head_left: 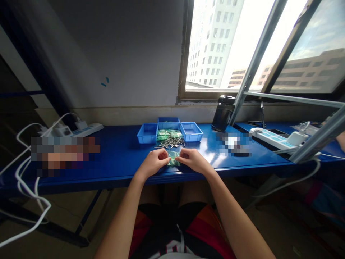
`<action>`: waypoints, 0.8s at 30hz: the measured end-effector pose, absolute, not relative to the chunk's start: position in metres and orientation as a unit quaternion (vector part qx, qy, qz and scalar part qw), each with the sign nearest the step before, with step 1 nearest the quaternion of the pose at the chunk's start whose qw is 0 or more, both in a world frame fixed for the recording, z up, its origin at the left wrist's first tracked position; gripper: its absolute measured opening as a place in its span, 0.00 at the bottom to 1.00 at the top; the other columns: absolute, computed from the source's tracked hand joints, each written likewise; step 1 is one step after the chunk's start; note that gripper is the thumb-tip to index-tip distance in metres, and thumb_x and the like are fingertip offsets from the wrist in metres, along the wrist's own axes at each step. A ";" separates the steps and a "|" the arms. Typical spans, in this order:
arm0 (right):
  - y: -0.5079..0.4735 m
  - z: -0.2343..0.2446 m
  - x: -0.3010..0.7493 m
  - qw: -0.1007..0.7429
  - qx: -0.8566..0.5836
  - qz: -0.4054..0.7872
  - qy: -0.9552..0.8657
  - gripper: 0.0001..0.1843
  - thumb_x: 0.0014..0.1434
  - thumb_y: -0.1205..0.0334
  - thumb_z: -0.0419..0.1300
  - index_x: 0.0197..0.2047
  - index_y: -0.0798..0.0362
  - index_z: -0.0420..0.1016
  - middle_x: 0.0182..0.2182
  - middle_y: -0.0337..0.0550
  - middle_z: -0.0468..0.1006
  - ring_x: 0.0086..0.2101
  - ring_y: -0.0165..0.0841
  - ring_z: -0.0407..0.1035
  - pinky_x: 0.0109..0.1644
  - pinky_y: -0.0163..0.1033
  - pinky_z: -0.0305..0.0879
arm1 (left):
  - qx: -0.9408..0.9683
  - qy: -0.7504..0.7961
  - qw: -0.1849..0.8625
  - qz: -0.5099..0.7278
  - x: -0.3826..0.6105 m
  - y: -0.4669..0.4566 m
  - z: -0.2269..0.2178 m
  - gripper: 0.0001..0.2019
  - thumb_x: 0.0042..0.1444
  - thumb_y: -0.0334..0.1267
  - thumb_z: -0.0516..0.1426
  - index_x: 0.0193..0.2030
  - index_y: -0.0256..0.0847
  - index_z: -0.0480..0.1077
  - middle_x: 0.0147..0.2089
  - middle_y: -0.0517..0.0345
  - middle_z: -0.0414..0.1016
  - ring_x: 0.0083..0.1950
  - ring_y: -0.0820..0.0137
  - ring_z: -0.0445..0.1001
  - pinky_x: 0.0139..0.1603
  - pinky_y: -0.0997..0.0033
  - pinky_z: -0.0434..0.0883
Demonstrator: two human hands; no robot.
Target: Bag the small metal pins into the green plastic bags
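Observation:
Between my hands is a small clear-and-green plastic bag point(174, 158), close to the table's front edge. My left hand point(155, 162) pinches its left side between thumb and fingers. On the other side my right hand point(193, 160) pinches the bag in the same way. What the bag contains is too small to make out. Just beyond my fingertips lies a loose pile of thin metal screw-like pieces point(171, 141). Behind the pile, several green plastic bags point(168, 134) lie heaped in front of and partly within the middle blue bin.
Blue bins stand at left point(147, 133), right point(192, 132) and back point(168, 119) on the blue table point(115, 158). A black container point(223, 113) stands near the window. Power strips point(272, 138) with white cables point(29, 190) lie at both sides. A metal post point(254, 54) rises at right.

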State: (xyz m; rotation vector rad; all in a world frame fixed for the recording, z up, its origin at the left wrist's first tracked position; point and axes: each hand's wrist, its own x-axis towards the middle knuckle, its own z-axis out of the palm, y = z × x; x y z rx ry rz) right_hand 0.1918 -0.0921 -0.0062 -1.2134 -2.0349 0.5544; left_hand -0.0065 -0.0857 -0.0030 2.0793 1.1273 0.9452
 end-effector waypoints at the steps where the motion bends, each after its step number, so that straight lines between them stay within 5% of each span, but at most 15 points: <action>1: -0.092 -0.006 0.192 0.347 -0.468 0.213 -0.785 0.15 0.52 0.52 0.56 0.23 0.55 0.65 0.19 0.35 0.67 0.23 0.25 0.58 0.26 0.31 0.52 | 0.781 0.423 0.291 0.355 -0.007 -0.086 -0.003 0.11 0.49 0.45 0.54 0.27 0.38 0.66 0.25 0.62 0.66 0.27 0.73 0.63 0.28 0.75 0.61; 14: -0.091 -0.006 0.191 0.385 -0.446 0.248 -0.769 0.12 0.54 0.53 0.54 0.30 0.54 0.67 0.21 0.35 0.67 0.23 0.26 0.59 0.27 0.31 0.56 | 0.781 0.427 0.273 0.365 -0.008 -0.084 -0.003 0.12 0.51 0.46 0.53 0.28 0.39 0.65 0.26 0.61 0.67 0.29 0.71 0.65 0.30 0.74 0.63; 24: -0.088 -0.008 0.193 0.380 -0.429 0.243 -0.783 0.13 0.50 0.71 0.46 0.35 0.53 0.69 0.31 0.39 0.73 0.30 0.28 0.66 0.35 0.33 0.61 | 0.768 0.438 0.282 0.372 -0.008 -0.085 -0.002 0.11 0.53 0.44 0.51 0.34 0.40 0.68 0.27 0.60 0.69 0.29 0.71 0.67 0.29 0.75 0.63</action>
